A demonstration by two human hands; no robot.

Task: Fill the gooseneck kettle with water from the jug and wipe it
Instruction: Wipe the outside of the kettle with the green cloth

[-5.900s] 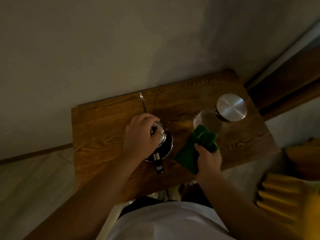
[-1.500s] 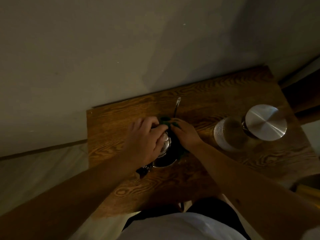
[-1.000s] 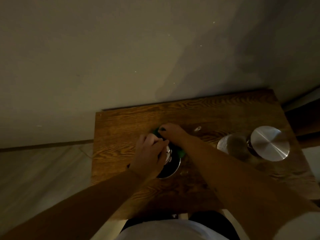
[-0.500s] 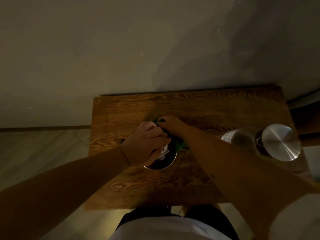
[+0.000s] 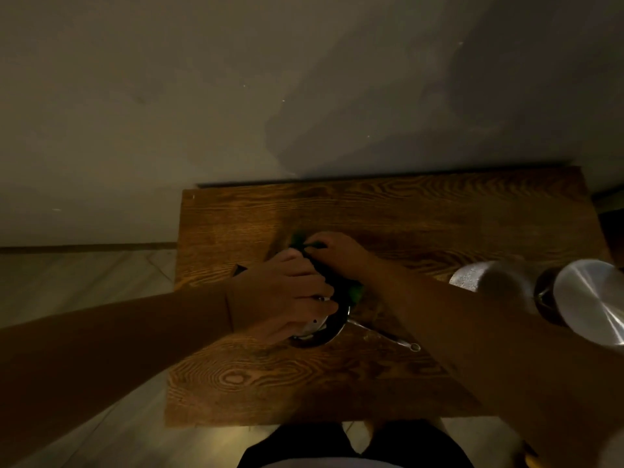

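The steel gooseneck kettle (image 5: 326, 331) stands in the middle of the small wooden table (image 5: 422, 211); its thin spout (image 5: 388, 337) points to the near right. My left hand (image 5: 287, 298) covers its top and grips it. My right hand (image 5: 337, 253) presses a green cloth (image 5: 299, 238) against the kettle's far side; most of the cloth is hidden by the hands. The glass jug (image 5: 483, 276) stands at the table's right, partly behind my right forearm.
A round steel lid (image 5: 591, 300) lies next to the jug at the right edge. A grey wall rises right behind the table. Pale floor lies to the left and in front; my legs are at the near edge.
The kettle has been turned: its spout, earlier pointing at the wall, now points to the near right. Both hands stay on it, the right one rubbing the cloth round the far side.
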